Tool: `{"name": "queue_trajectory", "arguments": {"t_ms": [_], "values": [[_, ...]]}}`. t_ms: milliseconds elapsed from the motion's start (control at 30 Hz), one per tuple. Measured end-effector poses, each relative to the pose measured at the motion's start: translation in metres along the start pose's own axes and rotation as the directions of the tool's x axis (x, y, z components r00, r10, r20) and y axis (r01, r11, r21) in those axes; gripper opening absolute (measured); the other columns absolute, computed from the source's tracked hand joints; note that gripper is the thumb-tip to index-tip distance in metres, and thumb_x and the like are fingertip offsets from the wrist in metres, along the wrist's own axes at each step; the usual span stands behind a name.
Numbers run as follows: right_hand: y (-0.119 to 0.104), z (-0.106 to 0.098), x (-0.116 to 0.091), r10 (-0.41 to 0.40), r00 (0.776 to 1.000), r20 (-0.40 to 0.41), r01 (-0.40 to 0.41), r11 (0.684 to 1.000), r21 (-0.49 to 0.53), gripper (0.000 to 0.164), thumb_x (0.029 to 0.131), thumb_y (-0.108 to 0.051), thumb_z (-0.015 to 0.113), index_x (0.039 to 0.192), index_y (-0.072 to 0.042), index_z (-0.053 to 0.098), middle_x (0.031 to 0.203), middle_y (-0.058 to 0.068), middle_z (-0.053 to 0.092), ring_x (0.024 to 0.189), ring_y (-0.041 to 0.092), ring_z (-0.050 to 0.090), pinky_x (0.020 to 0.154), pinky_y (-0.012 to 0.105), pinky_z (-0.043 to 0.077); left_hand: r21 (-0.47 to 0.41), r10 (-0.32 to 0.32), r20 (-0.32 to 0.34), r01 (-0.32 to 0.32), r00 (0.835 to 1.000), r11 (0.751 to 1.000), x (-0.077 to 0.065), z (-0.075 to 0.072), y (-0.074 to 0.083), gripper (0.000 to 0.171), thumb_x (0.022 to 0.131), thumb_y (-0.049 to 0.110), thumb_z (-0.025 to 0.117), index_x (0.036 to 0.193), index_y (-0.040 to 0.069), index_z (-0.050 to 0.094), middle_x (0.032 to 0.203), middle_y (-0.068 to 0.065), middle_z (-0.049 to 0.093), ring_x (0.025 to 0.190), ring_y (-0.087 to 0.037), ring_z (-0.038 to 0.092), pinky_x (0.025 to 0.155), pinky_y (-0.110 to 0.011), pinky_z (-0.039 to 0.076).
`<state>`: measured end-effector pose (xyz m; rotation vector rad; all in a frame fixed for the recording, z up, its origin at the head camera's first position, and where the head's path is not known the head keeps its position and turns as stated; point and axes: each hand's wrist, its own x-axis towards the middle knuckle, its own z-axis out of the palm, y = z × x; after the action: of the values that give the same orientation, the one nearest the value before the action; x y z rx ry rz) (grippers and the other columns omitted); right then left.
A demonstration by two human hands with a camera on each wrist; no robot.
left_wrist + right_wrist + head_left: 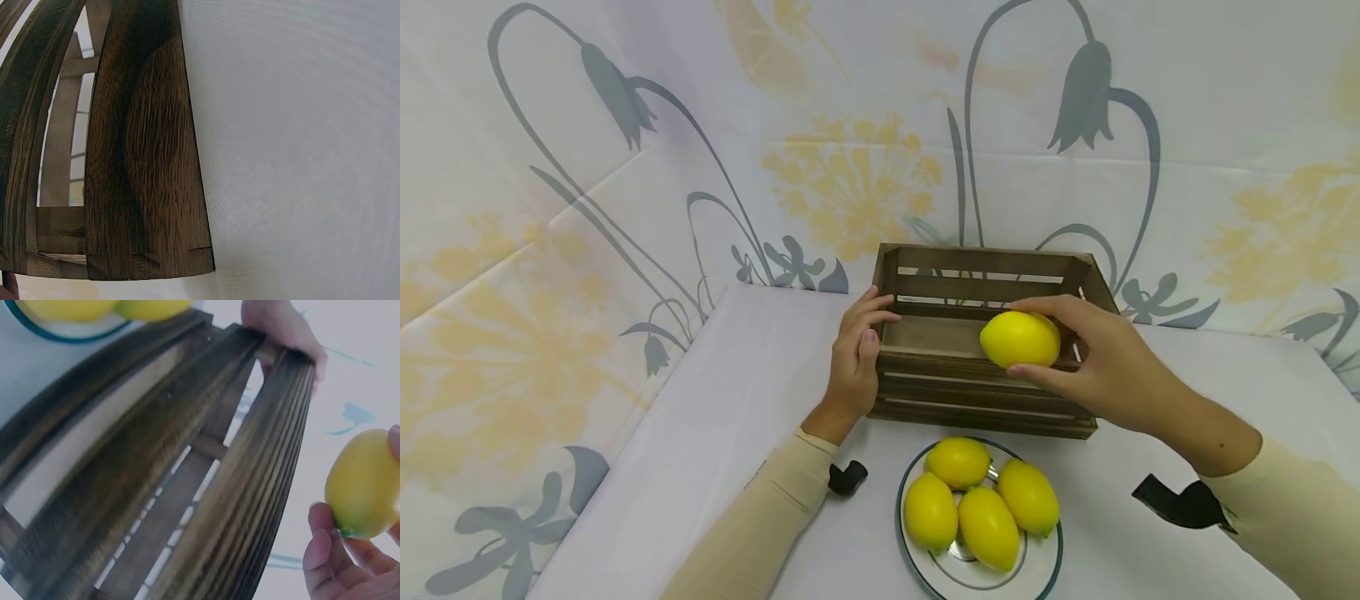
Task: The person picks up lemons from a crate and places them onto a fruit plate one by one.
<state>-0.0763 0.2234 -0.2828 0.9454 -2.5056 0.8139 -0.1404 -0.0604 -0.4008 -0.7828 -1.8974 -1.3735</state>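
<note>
A yellow lemon (1019, 339) is held between the thumb and fingers of my right hand (1101, 362), over the front rim of a dark wooden slatted crate (985, 400). In the right wrist view the lemon (365, 484) appears beside the crate's top slat, its greenish tip toward my fingertips. My left hand (855, 354) grips the crate's left end, with fingers over the rim and thumb at the front corner. The part of the crate's inside that shows is bare wood floor. Below the crate, several lemons (988, 527) lie on a white plate with a dark rim (904, 508).
The crate stands on a white-covered table (700, 433), close to a flower-patterned cloth backdrop (865, 125). The plate sits just in front of the crate. Black straps (847, 478) hang at both wrists.
</note>
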Motion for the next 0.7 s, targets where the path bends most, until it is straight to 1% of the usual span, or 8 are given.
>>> {"name": "queue_trajectory", "arguments": {"t_ms": [133, 267, 467, 600, 700], "values": [[-0.004, 0.006, -0.011, -0.039, 0.999, -0.021, 0.04, 0.999, 0.026, 0.073, 0.067, -0.007, 0.09, 0.132, -0.01, 0.058, 0.118, 0.002, 0.065, 0.081, 0.005, 0.052, 0.066, 0.013, 0.049, 0.002, 0.0, -0.005, 0.0, 1.0, 1.0, 0.0, 0.0, -0.001, 0.041, 0.1, 0.012, 0.028, 0.113, -0.001, 0.064, 0.137, -0.02, 0.058, 0.146, -0.034, 0.036, 0.125, -0.044, 0.024], [-0.008, 0.012, -0.021, -0.042, 0.999, -0.02, 0.043, 0.998, 0.049, 0.075, 0.066, -0.006, 0.09, 0.133, -0.01, 0.057, 0.123, 0.003, 0.064, 0.087, 0.003, 0.057, 0.072, 0.01, 0.052, 0.014, 0.0, -0.004, 0.0, 1.0, 1.0, 0.001, -0.001, -0.001, 0.042, 0.102, 0.016, 0.027, 0.112, -0.001, 0.064, 0.138, -0.019, 0.057, 0.147, -0.033, 0.036, 0.125, -0.043, 0.024], [-0.014, 0.024, -0.037, -0.051, 0.998, -0.03, 0.053, 0.996, 0.07, 0.078, 0.064, -0.005, 0.091, 0.134, -0.011, 0.056, 0.126, 0.003, 0.063, 0.093, 0.002, 0.057, 0.077, 0.01, 0.052, 0.026, 0.005, -0.001, -0.005, 1.0, 1.0, 0.001, 0.0, -0.002, 0.047, 0.105, 0.025, 0.024, 0.112, -0.001, 0.064, 0.138, -0.018, 0.057, 0.147, -0.03, 0.036, 0.125, -0.042, 0.024], [-0.015, 0.032, -0.048, -0.044, 0.998, -0.038, 0.048, 0.994, 0.095, 0.079, 0.064, -0.006, 0.091, 0.135, -0.012, 0.056, 0.128, 0.003, 0.063, 0.103, 0.005, 0.06, 0.088, 0.007, 0.05, 0.018, 0.008, -0.003, -0.008, 1.0, 1.0, 0.001, 0.001, -0.003, 0.046, 0.104, 0.023, 0.025, 0.112, 0.0, 0.064, 0.138, -0.018, 0.057, 0.147, -0.031, 0.036, 0.125, -0.043, 0.024], [-0.016, 0.04, -0.057, -0.015, 0.999, -0.041, 0.02, 0.993, 0.119, 0.078, 0.066, -0.008, 0.091, 0.136, -0.014, 0.057, 0.128, 0.002, 0.063, 0.107, 0.006, 0.06, 0.093, 0.005, 0.047, 0.012, 0.006, -0.008, -0.006, 1.0, 1.0, 0.0, 0.002, -0.002, 0.044, 0.102, 0.019, 0.026, 0.112, -0.001, 0.064, 0.137, -0.019, 0.058, 0.147, -0.032, 0.036, 0.125, -0.042, 0.024]]}}
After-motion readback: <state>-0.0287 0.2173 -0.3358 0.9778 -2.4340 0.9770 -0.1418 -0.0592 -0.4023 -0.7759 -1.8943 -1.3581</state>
